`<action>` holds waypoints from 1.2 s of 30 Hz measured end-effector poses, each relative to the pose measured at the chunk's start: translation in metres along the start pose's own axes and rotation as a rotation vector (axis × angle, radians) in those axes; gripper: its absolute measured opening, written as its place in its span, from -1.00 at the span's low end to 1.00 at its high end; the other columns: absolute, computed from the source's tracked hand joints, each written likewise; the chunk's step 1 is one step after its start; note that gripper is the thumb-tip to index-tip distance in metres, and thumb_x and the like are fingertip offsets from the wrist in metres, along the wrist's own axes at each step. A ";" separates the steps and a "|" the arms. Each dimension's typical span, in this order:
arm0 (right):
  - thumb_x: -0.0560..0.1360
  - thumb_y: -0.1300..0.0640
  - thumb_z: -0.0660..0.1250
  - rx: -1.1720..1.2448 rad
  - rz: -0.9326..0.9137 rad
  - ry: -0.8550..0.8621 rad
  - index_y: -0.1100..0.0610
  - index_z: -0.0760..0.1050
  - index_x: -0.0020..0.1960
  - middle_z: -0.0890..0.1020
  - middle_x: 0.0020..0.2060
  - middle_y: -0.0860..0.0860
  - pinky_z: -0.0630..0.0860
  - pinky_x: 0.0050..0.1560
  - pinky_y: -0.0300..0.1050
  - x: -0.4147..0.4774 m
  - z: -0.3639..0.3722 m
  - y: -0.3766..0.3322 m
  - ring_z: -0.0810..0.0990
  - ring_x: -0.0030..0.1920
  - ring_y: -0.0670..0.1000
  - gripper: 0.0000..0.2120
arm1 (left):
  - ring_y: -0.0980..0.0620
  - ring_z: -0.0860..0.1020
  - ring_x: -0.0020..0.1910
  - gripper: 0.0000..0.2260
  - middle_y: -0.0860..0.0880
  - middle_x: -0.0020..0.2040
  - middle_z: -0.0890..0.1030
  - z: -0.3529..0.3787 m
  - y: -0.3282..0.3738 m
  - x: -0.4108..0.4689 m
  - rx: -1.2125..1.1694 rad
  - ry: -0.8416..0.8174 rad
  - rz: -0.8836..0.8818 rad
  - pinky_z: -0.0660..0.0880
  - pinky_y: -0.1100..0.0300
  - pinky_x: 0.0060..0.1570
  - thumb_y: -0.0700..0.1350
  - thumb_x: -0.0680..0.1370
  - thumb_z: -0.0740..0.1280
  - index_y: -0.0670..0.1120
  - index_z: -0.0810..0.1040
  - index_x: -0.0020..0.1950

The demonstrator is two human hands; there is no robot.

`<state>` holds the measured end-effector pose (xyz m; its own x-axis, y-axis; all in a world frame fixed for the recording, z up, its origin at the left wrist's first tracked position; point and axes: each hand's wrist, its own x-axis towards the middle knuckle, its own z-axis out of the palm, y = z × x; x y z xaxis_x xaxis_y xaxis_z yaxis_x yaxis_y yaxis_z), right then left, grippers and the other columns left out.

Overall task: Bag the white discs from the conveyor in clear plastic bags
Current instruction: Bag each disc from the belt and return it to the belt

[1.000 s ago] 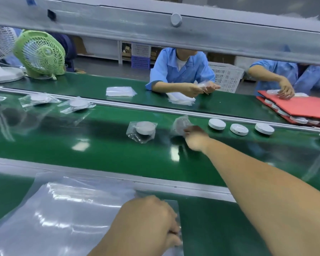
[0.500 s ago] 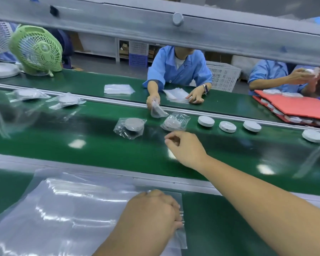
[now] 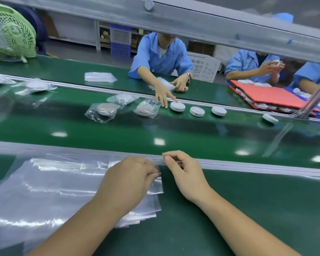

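The green conveyor (image 3: 174, 130) runs across, wide bare belt along its near half. The right hand (image 3: 185, 174) has drawn back from the belt to the near rail, fingers pinched on a clear bag's edge. The left hand (image 3: 129, 180) stays curled on the stack of clear bags (image 3: 50, 183). Bare white discs (image 3: 197, 111) sit along the far edge.

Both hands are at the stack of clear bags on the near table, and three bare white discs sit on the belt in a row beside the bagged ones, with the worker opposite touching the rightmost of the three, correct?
Not quite. The head view shows the worker's hand on the leftmost bare disc, the one next to the bagged discs, not the rightmost. The rest holds: left hand and right hand are at the clear bags.
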<state>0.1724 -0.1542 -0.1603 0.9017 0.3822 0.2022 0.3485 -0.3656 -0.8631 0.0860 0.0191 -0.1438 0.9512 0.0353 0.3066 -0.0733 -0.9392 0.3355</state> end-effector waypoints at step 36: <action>0.40 0.16 0.22 -0.056 -0.087 0.041 -0.21 0.63 -0.14 0.63 0.01 -0.31 0.40 0.02 -0.34 0.001 0.005 0.008 0.57 0.12 -0.18 -0.69 | 0.29 0.54 0.05 -0.75 0.38 0.05 0.61 -0.003 0.006 -0.003 0.008 -0.045 -0.071 0.53 0.26 -0.03 0.33 0.51 0.27 0.35 0.60 0.14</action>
<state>0.1748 -0.1529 -0.1691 0.8765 0.3803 0.2952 0.4391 -0.3799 -0.8142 0.0820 0.0142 -0.1402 0.9665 0.0868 0.2414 -0.0027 -0.9375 0.3480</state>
